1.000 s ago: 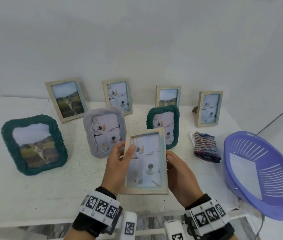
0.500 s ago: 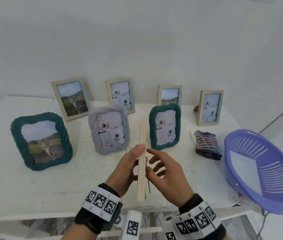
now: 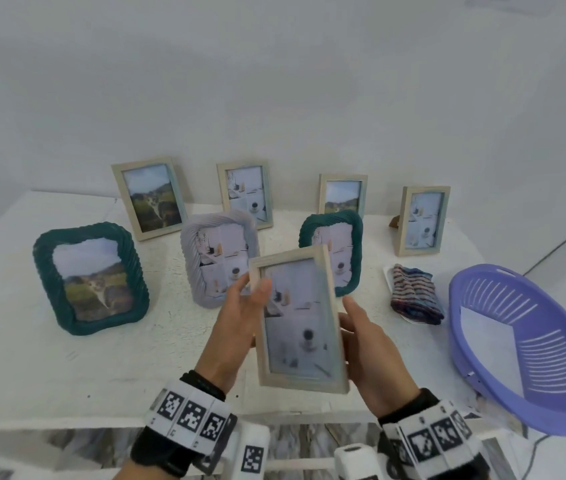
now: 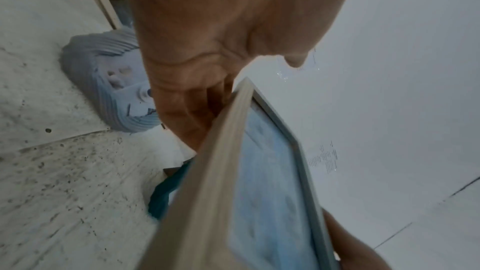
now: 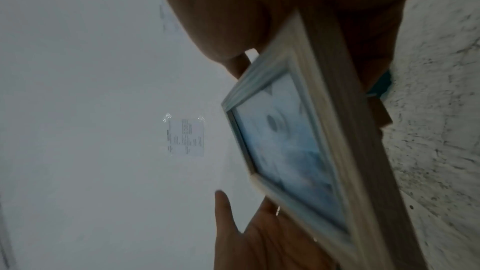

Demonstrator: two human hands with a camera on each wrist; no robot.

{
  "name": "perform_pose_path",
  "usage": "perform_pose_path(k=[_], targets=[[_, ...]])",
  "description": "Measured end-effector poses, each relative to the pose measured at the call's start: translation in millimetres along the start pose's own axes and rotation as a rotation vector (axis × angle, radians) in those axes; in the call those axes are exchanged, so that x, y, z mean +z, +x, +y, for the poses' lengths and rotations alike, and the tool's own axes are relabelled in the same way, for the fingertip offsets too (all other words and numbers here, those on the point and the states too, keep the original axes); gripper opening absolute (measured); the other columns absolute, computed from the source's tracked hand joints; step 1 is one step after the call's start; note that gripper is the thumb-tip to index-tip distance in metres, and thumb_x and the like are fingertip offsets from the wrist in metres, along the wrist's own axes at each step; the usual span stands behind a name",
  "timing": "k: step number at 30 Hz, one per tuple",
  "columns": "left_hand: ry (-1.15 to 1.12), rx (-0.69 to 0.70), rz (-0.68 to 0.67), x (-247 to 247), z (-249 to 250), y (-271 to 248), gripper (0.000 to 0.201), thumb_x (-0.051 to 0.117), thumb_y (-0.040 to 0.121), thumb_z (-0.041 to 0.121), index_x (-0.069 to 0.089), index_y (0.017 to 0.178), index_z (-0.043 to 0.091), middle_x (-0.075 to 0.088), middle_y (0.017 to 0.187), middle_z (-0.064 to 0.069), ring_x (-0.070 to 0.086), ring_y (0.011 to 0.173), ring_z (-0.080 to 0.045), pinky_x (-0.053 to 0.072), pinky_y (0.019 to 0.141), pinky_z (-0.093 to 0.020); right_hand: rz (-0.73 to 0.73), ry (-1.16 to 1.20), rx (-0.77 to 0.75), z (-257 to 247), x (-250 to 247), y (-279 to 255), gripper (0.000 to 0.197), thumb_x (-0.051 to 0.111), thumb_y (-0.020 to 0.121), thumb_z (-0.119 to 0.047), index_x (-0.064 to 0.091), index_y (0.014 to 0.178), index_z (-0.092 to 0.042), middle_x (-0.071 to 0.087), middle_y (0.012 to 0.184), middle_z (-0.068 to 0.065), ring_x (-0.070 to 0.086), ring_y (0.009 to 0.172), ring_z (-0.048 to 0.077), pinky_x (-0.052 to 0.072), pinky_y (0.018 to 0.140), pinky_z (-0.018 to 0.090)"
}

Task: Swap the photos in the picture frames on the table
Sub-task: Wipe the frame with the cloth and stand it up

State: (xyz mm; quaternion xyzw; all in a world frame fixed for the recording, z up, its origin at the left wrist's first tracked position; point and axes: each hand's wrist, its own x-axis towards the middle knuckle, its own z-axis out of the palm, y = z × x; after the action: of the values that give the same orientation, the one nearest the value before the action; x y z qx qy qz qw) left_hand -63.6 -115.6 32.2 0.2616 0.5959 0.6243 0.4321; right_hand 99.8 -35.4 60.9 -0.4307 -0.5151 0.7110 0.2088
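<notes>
- Fingers (image 3: 240,299) of the left hand (image 3: 236,327) wrapped round the left edge of the wooden frame (image 3: 300,320), thumb on the front; right hand (image 3: 368,344) cupping the right edge, its fingers hidden behind, so can't tell how they sit.
- Held up off the desk (image 3: 25,355), glass side facing up, coffee photo inside, just in front of the green frame (image 3: 332,254).
- Probably best to flip it face down, low over the desk.
- Grip by the edges only, no thumbs on the glass.
- Then go for the back tabs, easy does it.
</notes>
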Motion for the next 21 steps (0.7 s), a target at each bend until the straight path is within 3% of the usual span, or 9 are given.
perform_pose_path(k=[2, 3, 8, 13, 16, 18, 21], targets=[[-0.020, -0.059, -0.010, 0, 9, -4, 0.064, 0.037, 0.083, 0.077, 0.059, 0.123, 0.033, 0.072, 0.111, -0.001, 0.069, 0.099, -0.019, 0.055, 0.084, -0.046, 0.006, 0.071, 0.025, 1, -10, 4, 0.051, 0.038, 0.097, -0.052, 0.077, 0.092, -0.019, 0.074, 0.097, 0.014, 0.071, 0.091, 0.029, 0.055, 0.085, 0.045], [-0.026, -0.103, -0.026, 1, 12, -5, 0.065, 0.029, 0.085, 0.075, 0.063, 0.119, 0.030, 0.074, 0.105, -0.004, 0.070, 0.096, -0.023, 0.055, 0.082, -0.047, -0.009, 0.096, 0.034, 2, -14, 7, 0.050, 0.039, 0.097, -0.052, 0.077, 0.095, -0.021, 0.073, 0.102, 0.014, 0.070, 0.096, 0.030, 0.052, 0.092, 0.049], [-0.093, -0.295, -0.128, 0, 21, -9, 0.093, 0.018, 0.075, 0.084, 0.071, 0.115, 0.019, 0.071, 0.109, -0.018, 0.066, 0.105, -0.038, 0.053, 0.087, -0.052, -0.121, 0.108, 0.060, 3, -22, 9, 0.047, 0.040, 0.096, -0.052, 0.076, 0.103, -0.024, 0.070, 0.112, 0.014, 0.066, 0.106, 0.031, 0.045, 0.100, 0.052], [-0.092, -0.308, -0.146, -3, 36, -17, 0.092, 0.018, 0.073, 0.084, 0.075, 0.109, 0.020, 0.071, 0.109, -0.018, 0.066, 0.102, -0.037, 0.050, 0.088, -0.054, -0.185, -0.006, 0.005, -4, -21, 8, 0.045, 0.038, 0.094, -0.052, 0.077, 0.097, -0.029, 0.072, 0.107, 0.011, 0.068, 0.101, 0.028, 0.049, 0.096, 0.050], [-0.038, -0.248, -0.097, -13, 49, -24, 0.085, 0.014, 0.081, 0.078, 0.070, 0.115, 0.023, 0.073, 0.107, -0.013, 0.069, 0.101, -0.031, 0.055, 0.082, -0.050, -0.228, -0.101, -0.077, -13, -13, 9, 0.048, 0.033, 0.099, -0.047, 0.076, 0.100, -0.026, 0.073, 0.105, 0.008, 0.069, 0.099, 0.027, 0.051, 0.091, 0.046], [0.022, -0.181, -0.062, -23, 60, -29, 0.080, 0.014, 0.083, 0.074, 0.063, 0.122, 0.023, 0.074, 0.105, -0.010, 0.070, 0.097, -0.026, 0.056, 0.076, -0.046, -0.244, -0.176, -0.212, -19, -3, 12, 0.045, 0.032, 0.101, -0.037, 0.073, 0.103, -0.019, 0.074, 0.100, 0.007, 0.069, 0.097, 0.029, 0.055, 0.083, 0.044], [0.108, -0.055, 0.012, -47, 80, -36, 0.075, 0.018, 0.080, 0.071, 0.063, 0.120, 0.027, 0.074, 0.103, -0.008, 0.069, 0.099, -0.029, 0.054, 0.082, -0.053, -0.247, -0.283, -0.469, -37, 18, 17, 0.029, 0.038, 0.101, -0.017, 0.067, 0.105, -0.016, 0.073, 0.093, 0.004, 0.069, 0.090, 0.026, 0.058, 0.070, 0.035]])
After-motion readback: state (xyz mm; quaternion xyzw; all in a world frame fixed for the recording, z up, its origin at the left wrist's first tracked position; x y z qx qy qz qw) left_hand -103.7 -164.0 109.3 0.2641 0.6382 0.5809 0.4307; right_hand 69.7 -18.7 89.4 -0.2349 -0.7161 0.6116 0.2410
